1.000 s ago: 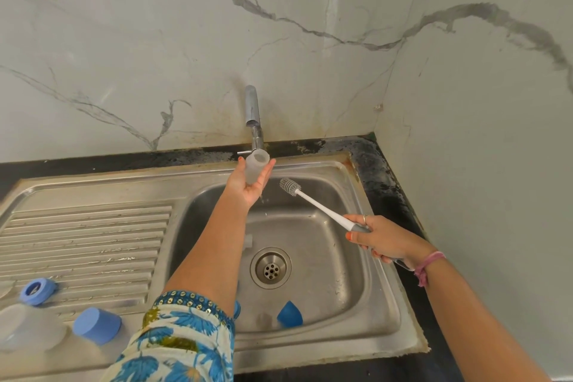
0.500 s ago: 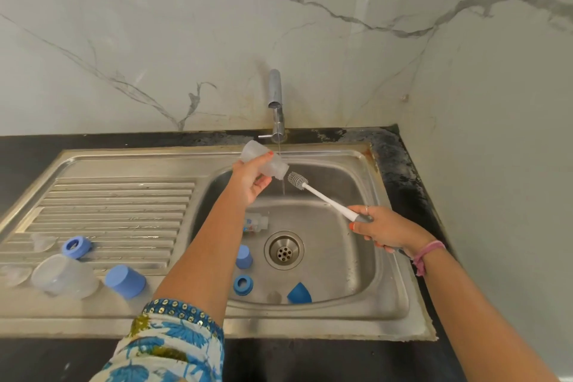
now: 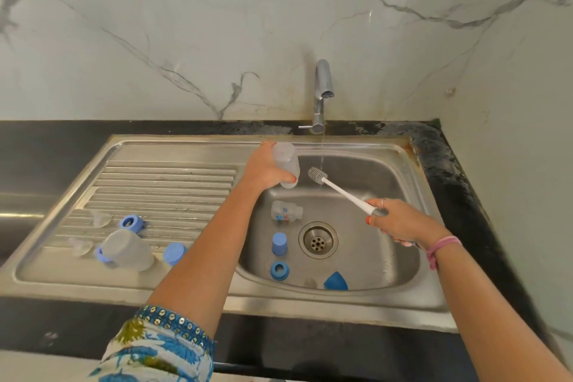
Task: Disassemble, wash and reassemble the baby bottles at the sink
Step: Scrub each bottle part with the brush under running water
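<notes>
Your left hand [image 3: 263, 169] is wrapped round a frosted clear plastic bottle body [image 3: 286, 164], held tilted over the back left of the stainless steel sink basin [image 3: 372, 245], just left of the thin water stream from the chrome tap [image 3: 322, 93]. Which end is the mouth, cannot tell. Your right hand [image 3: 400, 222] grips the handle of a white long-handled bottle brush [image 3: 338, 191]; its grey bristle head sits just beside the bottle's lower end, not inside it.

Step in hand, by my read: washing this bottle body, brush about to go in or just out. Next move calls for lining the brush head up with the mouth and keeping the bottle near the stream.

Lying in the basin: a second clear bottle with printed markings [image 3: 286, 211], a blue cylindrical cap [image 3: 279, 243], a blue screw ring [image 3: 280, 270], and a dark blue dome cover [image 3: 335, 281] near the drain [image 3: 317, 239].

On the ribbed draining board [image 3: 161, 177]: a clear bottle on its side [image 3: 125, 250], more blue caps, clear teats. Reassembly not yet begun.
</notes>
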